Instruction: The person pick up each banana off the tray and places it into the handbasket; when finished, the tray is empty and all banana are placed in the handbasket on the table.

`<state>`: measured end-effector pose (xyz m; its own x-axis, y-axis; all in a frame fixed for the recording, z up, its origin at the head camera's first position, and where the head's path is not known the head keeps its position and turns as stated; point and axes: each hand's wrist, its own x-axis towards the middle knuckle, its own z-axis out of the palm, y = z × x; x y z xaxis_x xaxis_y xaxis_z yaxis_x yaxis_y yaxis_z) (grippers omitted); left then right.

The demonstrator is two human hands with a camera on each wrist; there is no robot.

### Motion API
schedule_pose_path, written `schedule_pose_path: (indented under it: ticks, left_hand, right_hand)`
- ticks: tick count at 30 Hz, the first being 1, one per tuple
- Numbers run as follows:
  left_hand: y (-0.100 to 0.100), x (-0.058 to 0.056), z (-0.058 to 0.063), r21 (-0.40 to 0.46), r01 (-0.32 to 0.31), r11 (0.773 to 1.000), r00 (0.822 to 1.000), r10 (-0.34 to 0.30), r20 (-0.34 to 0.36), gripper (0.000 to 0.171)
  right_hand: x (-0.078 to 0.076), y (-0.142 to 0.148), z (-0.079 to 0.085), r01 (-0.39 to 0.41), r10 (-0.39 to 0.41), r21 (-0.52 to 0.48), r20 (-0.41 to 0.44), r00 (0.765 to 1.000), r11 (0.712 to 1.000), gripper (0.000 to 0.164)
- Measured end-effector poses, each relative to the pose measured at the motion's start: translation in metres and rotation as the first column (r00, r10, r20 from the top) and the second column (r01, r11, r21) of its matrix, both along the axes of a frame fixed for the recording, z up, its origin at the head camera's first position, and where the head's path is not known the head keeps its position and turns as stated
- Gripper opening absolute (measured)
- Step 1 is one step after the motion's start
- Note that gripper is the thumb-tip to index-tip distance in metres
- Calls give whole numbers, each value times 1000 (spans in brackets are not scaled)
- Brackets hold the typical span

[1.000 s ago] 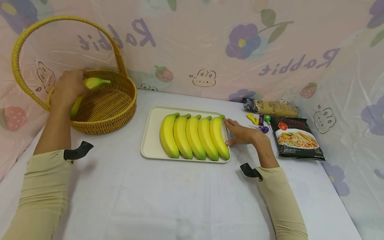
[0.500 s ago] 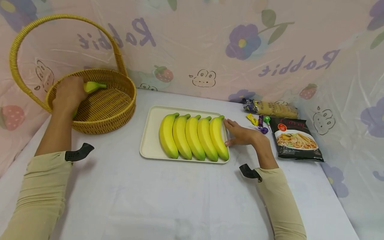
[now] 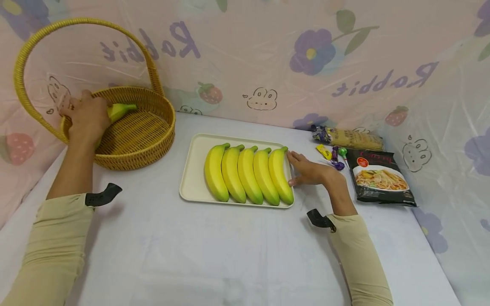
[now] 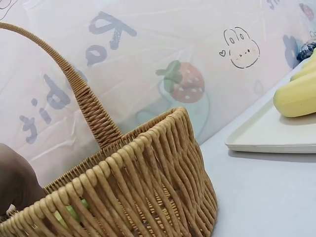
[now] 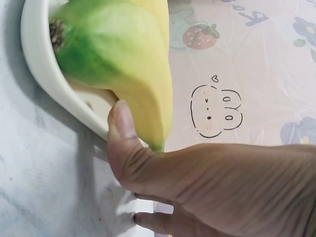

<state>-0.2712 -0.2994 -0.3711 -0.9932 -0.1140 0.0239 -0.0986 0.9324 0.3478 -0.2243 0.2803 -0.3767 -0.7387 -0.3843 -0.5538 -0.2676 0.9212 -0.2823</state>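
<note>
In the head view, my left hand is at the left side of the wicker basket, its fingers spread toward the rim. A yellow-green banana lies in the basket under and beside that hand, partly hidden by it; the left wrist view shows only a bit of green through the weave. My right hand rests at the right edge of the cream tray, fingers extended, thumb touching the rim beside the outermost banana. Several bananas lie side by side on this tray.
The basket's tall handle arches above the left hand. Right of the right hand are a black noodle packet, a long tan packet, a green lollipop and small wrapped candies. A printed curtain stands behind.
My left hand lowered the banana into the basket, then its fingers loosened and spread toward the left rim. The right hand has stayed at the tray's edge.
</note>
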Motion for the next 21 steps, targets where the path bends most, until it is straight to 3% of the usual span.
schedule_pose_path:
  ticks: [9,15,21]
  left_hand:
    - [20,8,0,1,26,1000,999,-26,-24,44]
    - [18,9,0,-30,37,999,999,-37,-4,43]
    - [19,6,1,-1,27,1000,999,-27,25,44]
  right_hand:
    - [1,3,2,7,-7,0,-1,1000,1000,103]
    - [0,2,0,4,-4,2,2,1000,1000,102]
    - [-1,0,-1,4,-4,-1,5,1000,1000,102]
